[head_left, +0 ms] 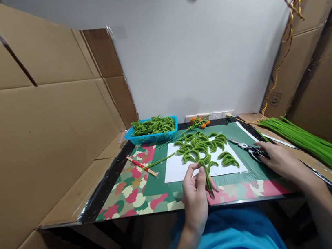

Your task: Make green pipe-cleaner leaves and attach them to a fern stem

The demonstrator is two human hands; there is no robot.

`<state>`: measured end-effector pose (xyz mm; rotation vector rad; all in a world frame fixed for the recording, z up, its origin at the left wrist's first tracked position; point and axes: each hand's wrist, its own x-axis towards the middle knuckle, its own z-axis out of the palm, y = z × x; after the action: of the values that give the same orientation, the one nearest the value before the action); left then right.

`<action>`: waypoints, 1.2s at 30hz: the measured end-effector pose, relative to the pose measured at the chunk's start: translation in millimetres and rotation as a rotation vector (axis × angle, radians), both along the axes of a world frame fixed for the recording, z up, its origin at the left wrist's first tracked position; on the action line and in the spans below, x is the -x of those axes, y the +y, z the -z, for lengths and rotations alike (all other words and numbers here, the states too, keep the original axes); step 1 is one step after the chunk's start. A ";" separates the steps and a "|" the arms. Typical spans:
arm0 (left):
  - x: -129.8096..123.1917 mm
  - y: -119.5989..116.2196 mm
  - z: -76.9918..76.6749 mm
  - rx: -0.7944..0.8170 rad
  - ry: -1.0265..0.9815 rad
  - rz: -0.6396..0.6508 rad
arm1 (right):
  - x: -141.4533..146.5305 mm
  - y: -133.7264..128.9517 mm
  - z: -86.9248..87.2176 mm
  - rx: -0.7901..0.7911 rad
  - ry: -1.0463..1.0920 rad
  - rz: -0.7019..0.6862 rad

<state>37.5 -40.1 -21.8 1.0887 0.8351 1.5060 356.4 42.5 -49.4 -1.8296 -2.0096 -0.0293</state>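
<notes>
Head view: my left hand (194, 188) grasps a fuzzy green strip (207, 177) between thumb and fingers, with curved green pieces (199, 148) just beyond on a white sheet (173, 173). Rightward, scissors (244, 146) have their handles at my right hand (277, 157); whether it grips them, I cannot tell.

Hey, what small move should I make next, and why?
Perhaps close your right hand around the black-handled metal scissors: it is at their handles, their blades point away from you, and your left hand holds a bent, fuzzy green stem.
</notes>
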 end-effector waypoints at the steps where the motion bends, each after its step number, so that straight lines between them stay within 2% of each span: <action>1: -0.1 -0.4 0.0 -0.005 -0.008 0.005 | 0.6 -0.1 -1.3 0.021 -0.030 -0.004; 7: 2.1 -0.3 -1.7 0.018 -0.070 0.081 | 19.1 -13.8 -27.4 0.120 -0.189 0.068; 10: 2.3 0.0 -3.1 0.009 -0.077 0.096 | 26.6 -20.0 -31.9 0.000 -0.130 0.125; 13: 3.0 -0.7 -7.1 0.024 -0.109 0.102 | 32.7 -28.3 -28.0 -0.262 0.043 0.129; 15: 5.2 -2.6 -11.7 0.067 -0.180 0.145 | 38.2 -38.2 -24.8 -0.479 0.160 0.049; 17: 9.1 -5.7 -17.6 0.121 -0.307 0.250 | 45.8 -51.4 -23.5 -0.643 0.218 -0.032; 20: 16.3 -12.1 -27.3 0.173 -0.472 0.448 | 60.7 -71.8 -25.4 -0.669 0.248 -0.243; 23: 21.4 -18.0 -34.6 0.181 -0.517 0.549 | 76.5 -85.7 -30.1 -0.654 0.306 -0.380; 28: 23.3 -22.9 -34.8 0.142 -0.486 0.493 | 92.4 -94.6 -39.3 -0.697 0.274 -0.418; 36: 19.3 -26.2 -31.6 0.169 -0.415 0.376 | 96.1 -101.3 -42.4 -0.716 0.204 -0.452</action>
<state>18.2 -66.3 9.8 0.7219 0.4298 1.2547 260.3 -58.8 -7.0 -0.8892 -1.8808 -0.3615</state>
